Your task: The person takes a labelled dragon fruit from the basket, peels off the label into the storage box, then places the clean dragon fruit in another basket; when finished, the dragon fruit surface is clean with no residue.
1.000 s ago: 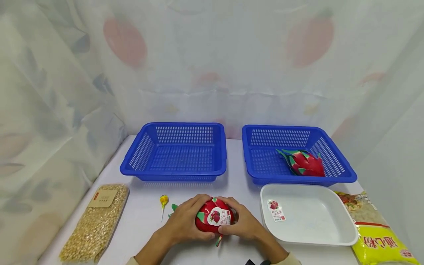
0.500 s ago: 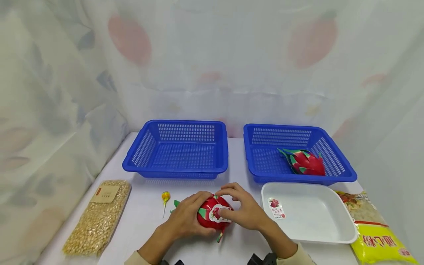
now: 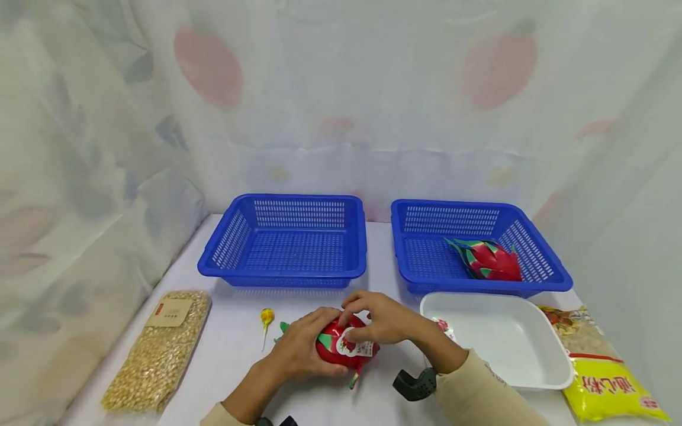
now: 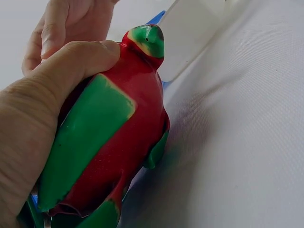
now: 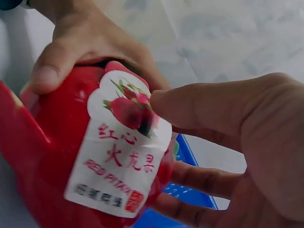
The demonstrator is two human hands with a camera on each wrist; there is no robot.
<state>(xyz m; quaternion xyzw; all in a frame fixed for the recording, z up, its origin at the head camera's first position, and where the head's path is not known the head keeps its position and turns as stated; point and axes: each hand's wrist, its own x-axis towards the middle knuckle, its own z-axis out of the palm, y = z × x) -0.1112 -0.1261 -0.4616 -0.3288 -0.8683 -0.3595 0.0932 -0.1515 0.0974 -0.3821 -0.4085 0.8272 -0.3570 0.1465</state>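
Observation:
A red dragon fruit with green-tipped scales lies on the white table between both hands. My left hand grips it from the left, thumb along its near side, as the left wrist view also shows. A white label with a fruit picture and red lettering sits on the fruit's right part. My right hand presses its thumb on the label's picture. Its other fingers reach past the fruit's far side. Near my left hand lies a yellow-wrapped lollipop.
Two blue baskets stand behind; the left basket is empty, the right basket holds another dragon fruit. A white tray stands right, partly behind my right forearm. A bag of pale grains lies left, a yellow bag far right.
My right hand has loosened from the fruit's right side and lifted its fingers, with the thumb now on the label. Its forearm swung right, over the tray's corner. My left hand keeps its grip.

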